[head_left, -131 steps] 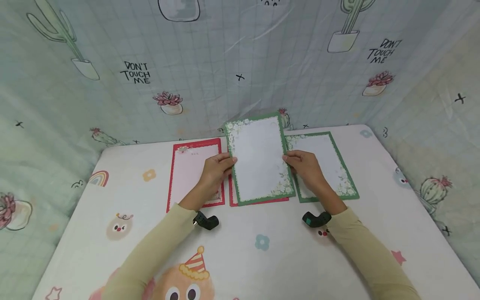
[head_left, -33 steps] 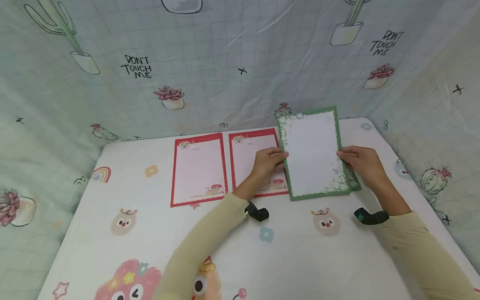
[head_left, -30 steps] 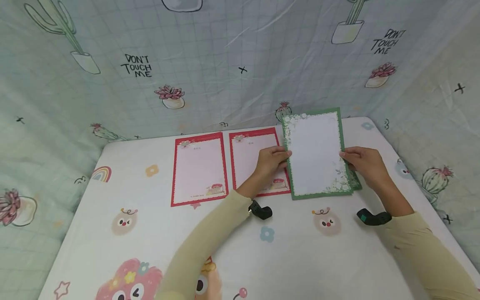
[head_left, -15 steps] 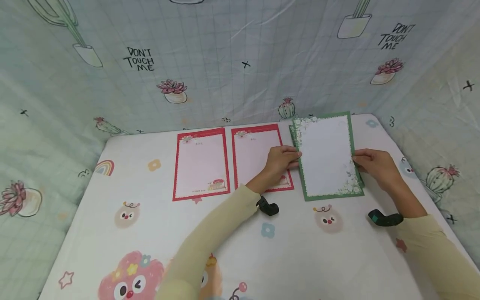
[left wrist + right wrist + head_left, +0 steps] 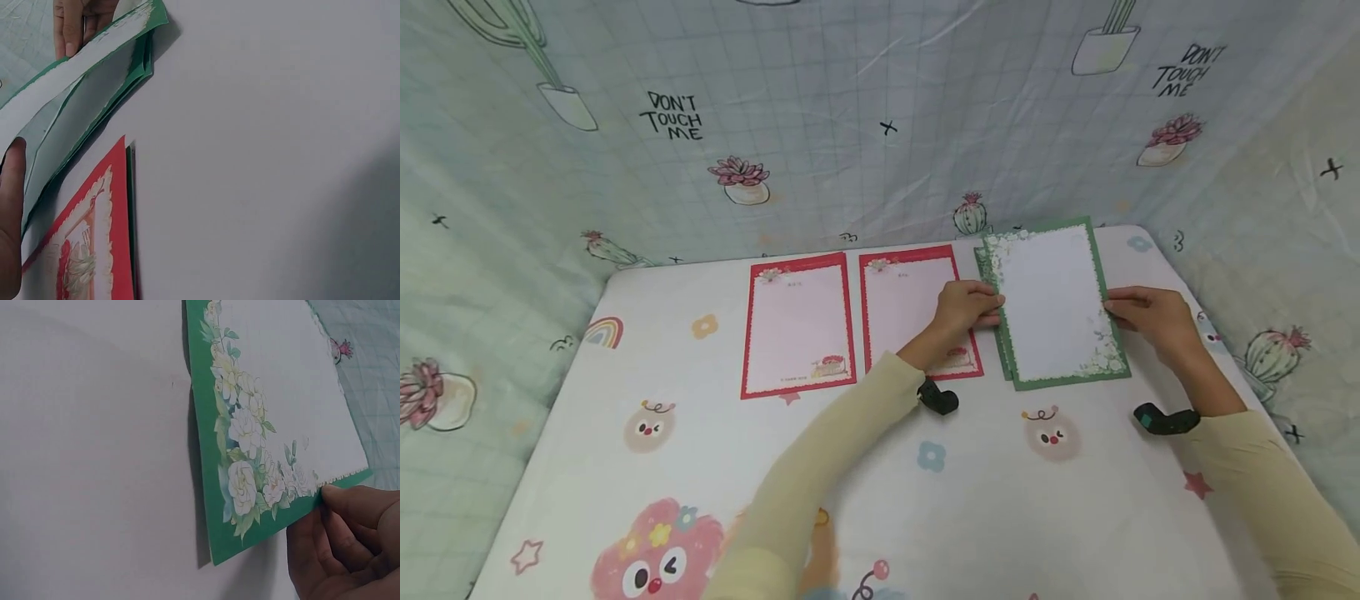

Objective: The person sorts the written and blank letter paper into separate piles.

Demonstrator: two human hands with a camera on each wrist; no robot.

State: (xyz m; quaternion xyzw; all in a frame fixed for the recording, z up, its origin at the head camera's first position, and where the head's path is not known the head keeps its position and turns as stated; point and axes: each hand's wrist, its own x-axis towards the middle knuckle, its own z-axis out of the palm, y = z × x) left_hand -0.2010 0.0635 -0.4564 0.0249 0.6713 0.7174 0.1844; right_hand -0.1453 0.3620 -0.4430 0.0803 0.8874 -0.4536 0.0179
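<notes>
My left hand [image 5: 966, 306] pinched the left edge of a green-bordered sheet [image 5: 1052, 312] right of centre in the head view, that forearm [image 5: 820, 467] slanting up from bottom centre. My right hand [image 5: 1157, 321] pinched the opposite edge, thumb [image 5: 347, 499] on the face and fingers [image 5: 304, 553] curled behind, its arm [image 5: 1262, 492] reaching in from the lower right; the sheet overlapped another green one [image 5: 1005, 358], beside two red-bordered sheets [image 5: 799, 333] nearer the centre.

Can't read the tiny print [image 5: 794, 284] on the red-bordered sheets [image 5: 798, 329], nor see most of the underlying green-bordered sheet [image 5: 983, 265].
</notes>
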